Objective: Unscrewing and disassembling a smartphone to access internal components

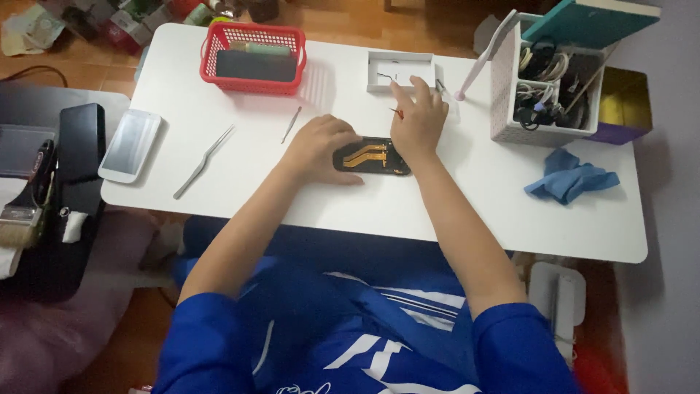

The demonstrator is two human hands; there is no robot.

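An opened black phone body (370,157) with orange flex cables lies on the white table (379,211). My left hand (321,144) rests on its left end, fingers curled over it and holding it down. My right hand (417,120) hovers over the phone's right end, index finger stretched toward a small white tray (399,71), with a thin red-handled tool (397,112) sticking out between its fingers.
A red basket (252,57) stands at the back. Metal tweezers (203,161), a thin pick (291,124) and a white phone (130,144) lie to the left. A white organiser box (548,80) and a blue cloth (570,177) sit at the right.
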